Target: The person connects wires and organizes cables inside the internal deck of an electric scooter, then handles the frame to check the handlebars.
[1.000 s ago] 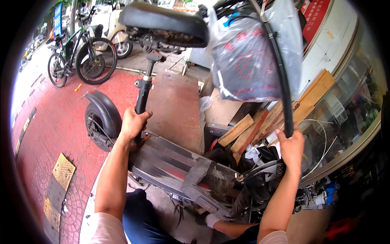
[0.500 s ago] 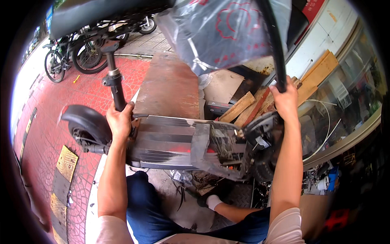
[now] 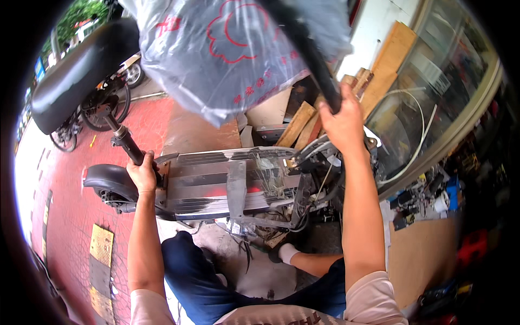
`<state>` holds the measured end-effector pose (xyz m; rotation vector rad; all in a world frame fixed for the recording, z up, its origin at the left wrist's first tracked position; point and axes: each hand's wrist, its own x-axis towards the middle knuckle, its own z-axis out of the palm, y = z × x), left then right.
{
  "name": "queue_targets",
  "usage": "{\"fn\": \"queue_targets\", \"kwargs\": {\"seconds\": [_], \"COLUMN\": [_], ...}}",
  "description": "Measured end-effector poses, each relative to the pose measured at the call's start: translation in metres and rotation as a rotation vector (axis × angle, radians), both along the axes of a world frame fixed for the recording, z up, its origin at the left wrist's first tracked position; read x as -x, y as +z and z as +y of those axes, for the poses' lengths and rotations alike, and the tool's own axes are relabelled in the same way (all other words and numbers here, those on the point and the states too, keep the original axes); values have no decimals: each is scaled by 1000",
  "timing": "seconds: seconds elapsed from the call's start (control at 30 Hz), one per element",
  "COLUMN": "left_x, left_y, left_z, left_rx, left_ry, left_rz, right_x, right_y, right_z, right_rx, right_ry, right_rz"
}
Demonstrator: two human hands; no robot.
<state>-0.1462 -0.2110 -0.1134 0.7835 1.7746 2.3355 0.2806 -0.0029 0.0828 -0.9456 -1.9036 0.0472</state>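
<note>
A worn seated electric scooter spans the view in front of me, its scuffed deck (image 3: 197, 187) side-on. My left hand (image 3: 143, 172) is wrapped round the lower part of the black seat post (image 3: 125, 140), above the rear wheel (image 3: 110, 181). The long black saddle (image 3: 81, 76) tops that post and leans left. My right hand (image 3: 344, 120) grips the black steering stem (image 3: 309, 49), which slants up and left out of view. A translucent grey plastic bag (image 3: 216, 65) with red print hangs beside the stem and hides what lies behind it. A grey bracket-like piece (image 3: 236, 189) lies across the deck.
Wooden planks (image 3: 387, 65) lean by a glass case (image 3: 449, 70) at the right. Cluttered small parts and a cardboard sheet (image 3: 420, 260) lie lower right. Red paving (image 3: 70, 206) with a yellow-black ramp strip (image 3: 102, 244) is at left; bicycles (image 3: 105, 108) stand beyond.
The stem, bag and my right hand have shifted left in view. The saddle now appears further left and lower, its post tilted more to the left. Both hands keep their grip.
</note>
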Motion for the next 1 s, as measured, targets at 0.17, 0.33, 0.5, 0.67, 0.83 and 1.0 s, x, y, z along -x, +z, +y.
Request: {"fn": "queue_targets", "kwargs": {"seconds": [0.17,0.33,0.5,0.67,0.83,1.0], "left_x": [12,17,6,-2,-65,-5], "left_y": [-2,-2,19,89,242,413], "left_z": [3,1,-23,-88,-129,-66], "left_rx": [34,124,663,1273,743,18], "left_ry": [-51,-4,114,-199,-277,49], "left_rz": [43,90,408,823,1203,1156], "right_x": [1,2,-2,4,1,-9], "right_y": [1,6,3,3,4,6], "right_z": [-19,-31,-26,-29,-29,-30], "right_rx": [84,70,123,208,165,152], "right_ry": [-121,-132,-143,-115,-88,-120], "right_rz": [-33,-12,-28,-19,-21,-31]}}
